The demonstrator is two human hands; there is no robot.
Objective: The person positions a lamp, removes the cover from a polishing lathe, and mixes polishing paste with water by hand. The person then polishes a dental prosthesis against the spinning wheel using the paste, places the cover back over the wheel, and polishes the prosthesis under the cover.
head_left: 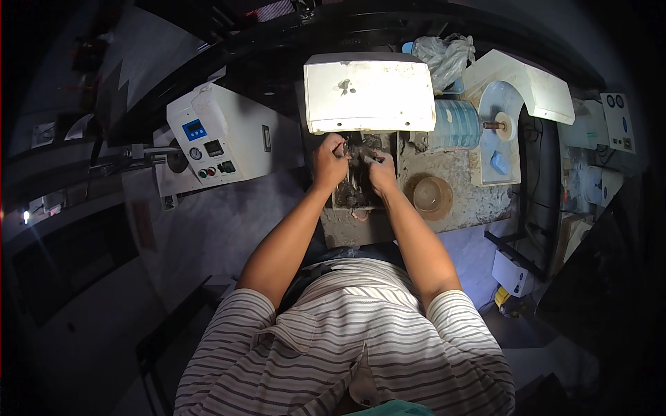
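My left hand (pixel 329 161) and my right hand (pixel 381 170) are close together under the front edge of a white machine hood (pixel 368 93). Both grip a small dark piece (pixel 359 154) between their fingers; its shape is too small and dark to make out. Below the hands lies a dark wet tray (pixel 350 197) with grey sludge. My forearms run up from my striped shirt at the lower edge.
A brown bowl (pixel 431 195) sits on the dirty bench (pixel 472 187) to the right. A blue ribbed wheel (pixel 454 125) and a round disc with a shaft (pixel 501 125) stand beside the hood. A white control box (pixel 222 142) with buttons is at left. A crumpled plastic bag (pixel 447 55) lies behind.
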